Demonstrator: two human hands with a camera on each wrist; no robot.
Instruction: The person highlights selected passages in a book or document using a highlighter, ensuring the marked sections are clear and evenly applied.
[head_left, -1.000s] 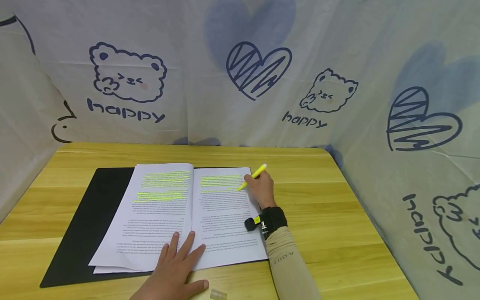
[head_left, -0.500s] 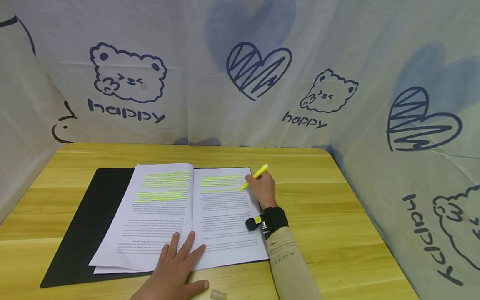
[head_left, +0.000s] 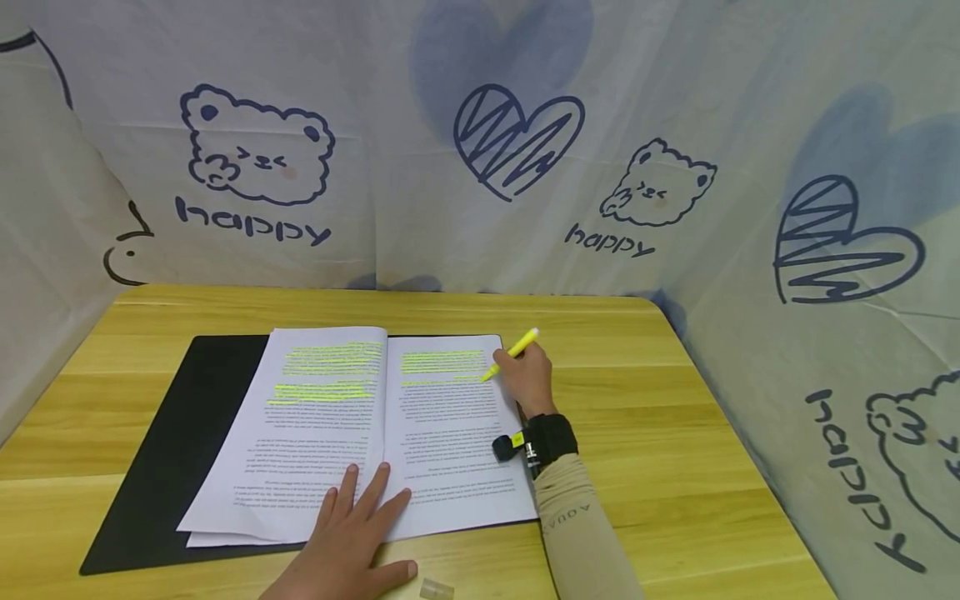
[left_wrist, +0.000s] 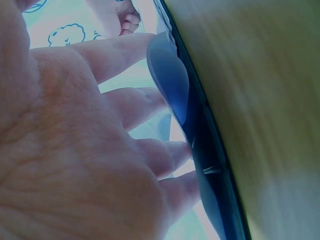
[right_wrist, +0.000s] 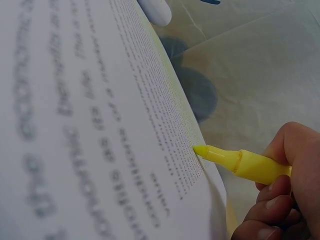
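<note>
In the head view, printed sheets [head_left: 450, 492] lie spread as two pages, with yellow highlighted lines near the top of each. My right hand [head_left: 527, 379] pinches a yellow highlighter [head_left: 517, 346], its tip at the right end of a line on the right page. The right wrist view shows the highlighter [right_wrist: 257, 167] gripped by curled fingers, its yellow tip at the paper [right_wrist: 170, 210]. My left hand [head_left: 352, 533] rests with spread fingers on the lower edge of the pages; its fingers are straight in the left wrist view, reaching over the paper edge.
Under the sheets lies a black board [head_left: 150, 492], showing at the left. A small clear piece [head_left: 437, 589] sits on the wooden table [head_left: 637, 400] by my left thumb. A printed cloth [head_left: 420, 217] hangs behind and at both sides.
My right hand has shifted slightly to the right with the highlighter, its tip moving along toward the end of the line. The left hand has stayed in place.
</note>
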